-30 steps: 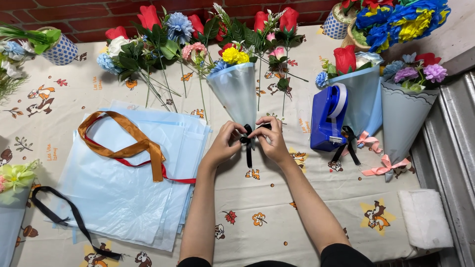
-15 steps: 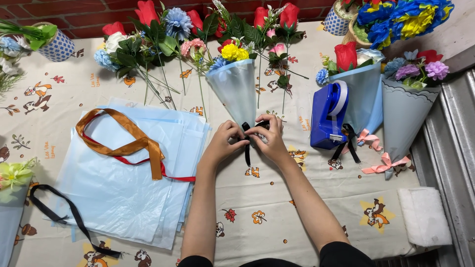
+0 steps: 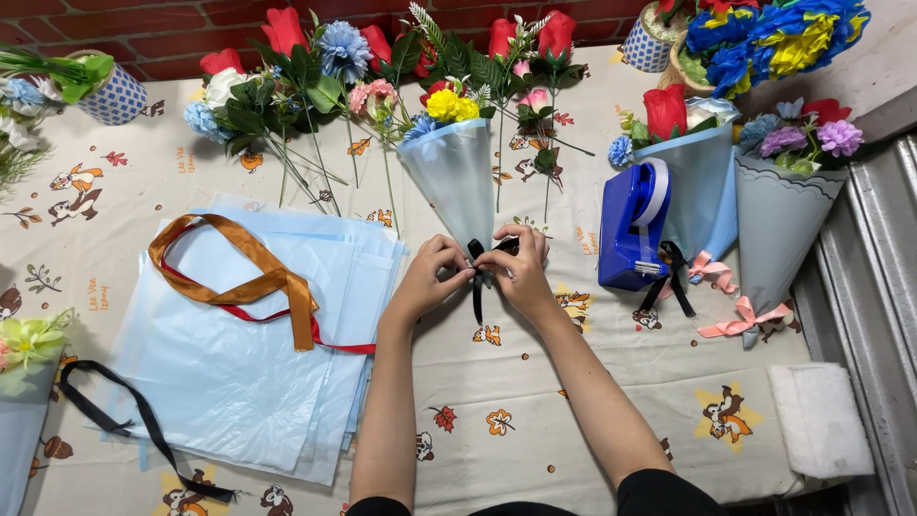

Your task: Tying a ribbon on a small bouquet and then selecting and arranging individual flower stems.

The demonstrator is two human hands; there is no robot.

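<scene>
Bouquet (image 3: 457, 172): small cone in pale blue wrapping paper, upper centre of the frame, narrow end pointing down to both hands.
Table cloth (image 3: 592, 401): cream, with printed squirrels and leaves, under everything.
Paper sheets (image 3: 239, 382): pale blue pile, left of centre, orange ribbon (image 3: 253, 277) lying on it.
Tape dispenser (image 3: 632, 229): blue, right of the hands.
Left hand (image 3: 432, 279): fingers closed, pinching the black ribbon (image 3: 477, 277).
Right hand (image 3: 521, 269): also pinching this ribbon at the cone's tip.

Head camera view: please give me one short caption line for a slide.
Left hand and right hand pinch a black ribbon at the tip of a pale blue bouquet cone.
</scene>
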